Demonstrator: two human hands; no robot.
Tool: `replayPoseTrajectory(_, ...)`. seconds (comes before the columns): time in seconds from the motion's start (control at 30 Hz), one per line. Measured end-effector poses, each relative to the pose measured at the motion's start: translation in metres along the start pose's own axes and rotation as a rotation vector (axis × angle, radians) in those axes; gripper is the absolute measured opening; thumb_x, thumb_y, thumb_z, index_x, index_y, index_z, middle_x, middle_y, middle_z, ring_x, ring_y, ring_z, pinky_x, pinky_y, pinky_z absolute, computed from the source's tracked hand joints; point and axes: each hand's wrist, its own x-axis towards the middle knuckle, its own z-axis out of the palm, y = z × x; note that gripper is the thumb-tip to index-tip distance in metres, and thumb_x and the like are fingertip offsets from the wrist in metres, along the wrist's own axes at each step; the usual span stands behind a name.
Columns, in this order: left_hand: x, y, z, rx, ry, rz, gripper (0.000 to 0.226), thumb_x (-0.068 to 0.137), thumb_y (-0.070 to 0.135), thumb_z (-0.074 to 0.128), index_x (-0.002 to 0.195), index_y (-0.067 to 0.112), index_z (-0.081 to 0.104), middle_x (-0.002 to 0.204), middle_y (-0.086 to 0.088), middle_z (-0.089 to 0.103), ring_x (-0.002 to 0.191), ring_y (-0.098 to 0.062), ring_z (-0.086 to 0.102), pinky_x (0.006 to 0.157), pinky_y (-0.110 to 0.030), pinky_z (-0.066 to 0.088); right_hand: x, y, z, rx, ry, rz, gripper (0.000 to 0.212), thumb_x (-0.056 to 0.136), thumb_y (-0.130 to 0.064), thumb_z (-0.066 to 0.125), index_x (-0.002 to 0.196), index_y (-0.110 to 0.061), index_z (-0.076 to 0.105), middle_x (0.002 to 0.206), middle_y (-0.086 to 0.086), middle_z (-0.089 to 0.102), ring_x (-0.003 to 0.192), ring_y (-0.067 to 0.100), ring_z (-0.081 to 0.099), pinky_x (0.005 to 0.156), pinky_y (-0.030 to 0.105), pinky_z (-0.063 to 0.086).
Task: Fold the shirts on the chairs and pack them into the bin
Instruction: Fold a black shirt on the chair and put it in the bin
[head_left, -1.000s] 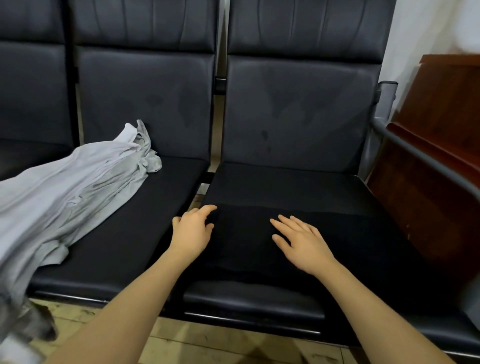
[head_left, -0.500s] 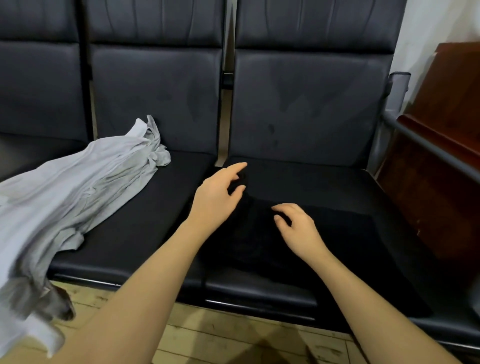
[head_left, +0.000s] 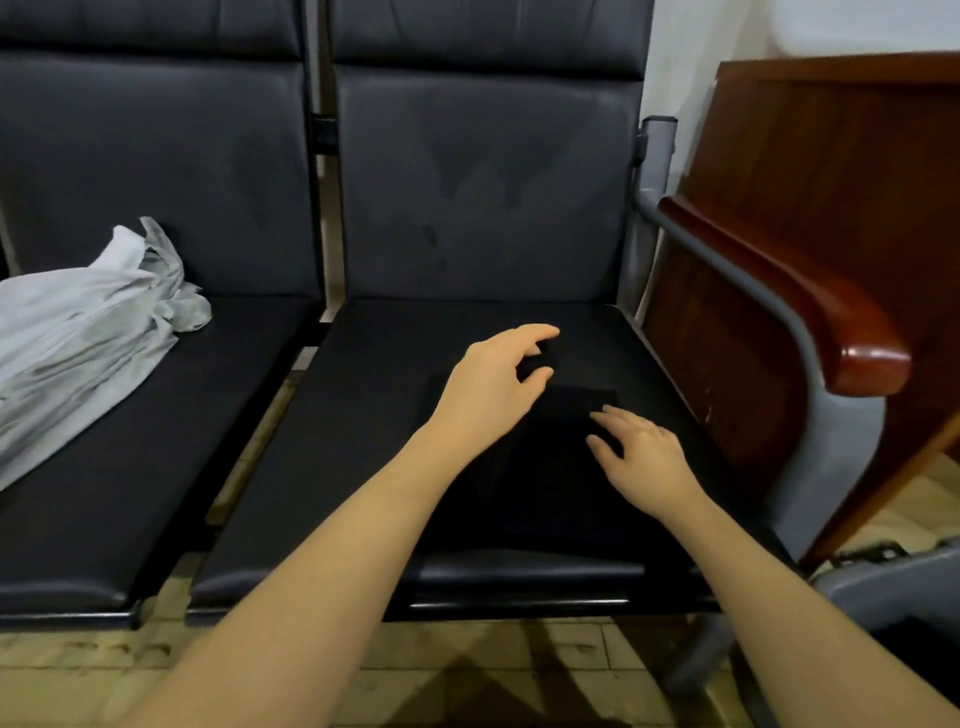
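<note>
We have the black shirt (head_left: 550, 467) spread on the right-hand chair seat (head_left: 363, 415) for folding. Our left hand (head_left: 488, 389) pinches a dark fold at its far edge with curled fingers (head_left: 540, 332) — probably to carry it over — while the right hand (head_left: 644, 457) rests open, pinning the cloth. The grey shirt (head_left: 78, 343) waits heaped on the seat to the left.

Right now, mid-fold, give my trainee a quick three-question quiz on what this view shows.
1. True or false: the grey shirt lies on the same seat as the black shirt.
2. Which of the hands pinches a bit of black cloth: A) left hand B) right hand C) neither?
3. Fill in: right of the chair stands a ____ armrest.

Key
1. False: the grey one is on the seat to the left.
2. A: its thumb and fingers close on the fabric; the right one rests flat with fingers spread.
3. Wooden, reddish brown.
</note>
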Motion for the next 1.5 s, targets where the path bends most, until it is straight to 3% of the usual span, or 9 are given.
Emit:
replayPoseTrajectory(0.27, 0.015, 0.031, 0.041, 0.038, 0.028, 0.029, 0.043, 0.090, 0.020, 0.061, 0.131, 0.025, 0.053, 0.114, 0.004, 0.063, 0.108, -0.008, 0.055, 0.095, -0.028, 0.045, -0.004, 0.005, -0.009, 0.506, 0.216, 0.149, 0.023, 0.098, -0.018, 0.048, 0.117, -0.012, 0.061, 0.111, -0.005, 0.052, 0.103, 0.007, 0.050, 0.086, 0.017, 0.033)
replayPoseTrajectory(0.43, 0.018, 0.023, 0.056, 0.033, -0.209, 0.008, 0.057, 0.090, 0.027, 0.062, 0.142, 0.024, 0.038, 0.132, 0.006, 0.054, 0.118, -0.010, 0.050, 0.104, -0.038, 0.039, -0.007, 0.008, -0.013, 0.655, 0.287, 0.233, 0.023, 0.100, -0.021, 0.043, 0.116, -0.013, 0.058, 0.114, -0.002, 0.050, 0.099, 0.006, 0.046, 0.087, 0.020, 0.032)
replayPoseTrajectory(0.57, 0.019, 0.006, 0.038, 0.098, -0.149, -0.063, 0.050, 0.095, 0.030, 0.053, 0.142, 0.024, 0.038, 0.143, 0.005, 0.043, 0.126, -0.014, 0.045, 0.110, -0.039, 0.031, -0.003, 0.008, -0.012, 0.636, 0.240, 0.236, 0.027, 0.099, -0.023, 0.047, 0.124, -0.014, 0.054, 0.118, -0.002, 0.051, 0.099, 0.005, 0.048, 0.086, 0.021, 0.037)
replayPoseTrajectory(0.73, 0.003, -0.020, 0.021, 0.348, -0.272, -0.112, 0.036, 0.099, 0.027, 0.046, 0.134, 0.022, 0.050, 0.138, 0.005, 0.049, 0.126, -0.016, 0.043, 0.107, -0.035, 0.028, 0.010, 0.006, -0.009, 0.506, 0.173, 0.287, 0.040, 0.095, -0.032, 0.053, 0.132, -0.016, 0.049, 0.123, 0.001, 0.054, 0.108, 0.014, 0.053, 0.096, 0.032, 0.043)
replayPoseTrajectory(0.9, -0.014, -0.039, 0.015, 0.377, -0.250, -0.124, 0.028, 0.099, 0.026, 0.044, 0.122, 0.020, 0.059, 0.126, 0.004, 0.056, 0.117, -0.015, 0.048, 0.101, -0.031, 0.035, 0.012, -0.018, -0.015, 0.260, 0.243, -0.025, 0.040, 0.098, -0.037, 0.045, 0.136, -0.024, 0.048, 0.136, -0.005, 0.047, 0.126, 0.015, 0.041, 0.101, 0.029, 0.027)
replayPoseTrajectory(1.0, -0.019, -0.047, 0.018, 0.405, -0.369, -0.144, 0.040, 0.101, 0.032, 0.036, 0.140, 0.025, 0.043, 0.146, 0.005, 0.041, 0.134, -0.016, 0.036, 0.110, -0.033, 0.028, 0.018, -0.038, -0.013, 0.274, 0.076, -0.220, 0.043, 0.101, -0.040, 0.036, 0.142, -0.027, 0.043, 0.146, -0.009, 0.042, 0.134, 0.010, 0.037, 0.106, 0.026, 0.026)
replayPoseTrajectory(1.1, -0.022, -0.058, 0.021, 0.461, -0.499, -0.213, 0.049, 0.102, 0.041, 0.022, 0.150, 0.032, 0.017, 0.158, 0.009, 0.012, 0.146, -0.012, 0.006, 0.119, -0.035, 0.006, 0.028, -0.038, 0.000, 0.097, -0.226, -0.151, 0.051, 0.102, -0.048, 0.020, 0.150, -0.031, 0.023, 0.158, -0.007, 0.018, 0.146, 0.013, 0.014, 0.118, 0.034, 0.013)
replayPoseTrajectory(1.2, -0.020, -0.068, 0.020, 0.446, -0.493, -0.276, 0.051, 0.102, 0.045, 0.019, 0.151, 0.033, 0.011, 0.159, 0.011, 0.003, 0.146, -0.010, -0.005, 0.118, -0.038, -0.001, 0.038, -0.029, 0.009, -0.121, -0.294, -0.045, 0.054, 0.101, -0.049, 0.009, 0.152, -0.033, 0.003, 0.160, -0.008, -0.001, 0.148, 0.014, -0.003, 0.119, 0.035, 0.000)
replayPoseTrajectory(1.5, -0.003, -0.084, 0.018, 0.322, -0.409, -0.260, 0.049, 0.102, 0.042, 0.025, 0.149, 0.029, 0.021, 0.158, 0.009, 0.011, 0.145, -0.008, -0.002, 0.116, -0.035, -0.008, 0.063, -0.037, 0.009, 0.161, -0.165, 0.039, 0.051, 0.102, -0.047, 0.016, 0.146, -0.030, 0.035, 0.156, -0.009, 0.026, 0.145, 0.010, 0.016, 0.116, 0.034, 0.004)
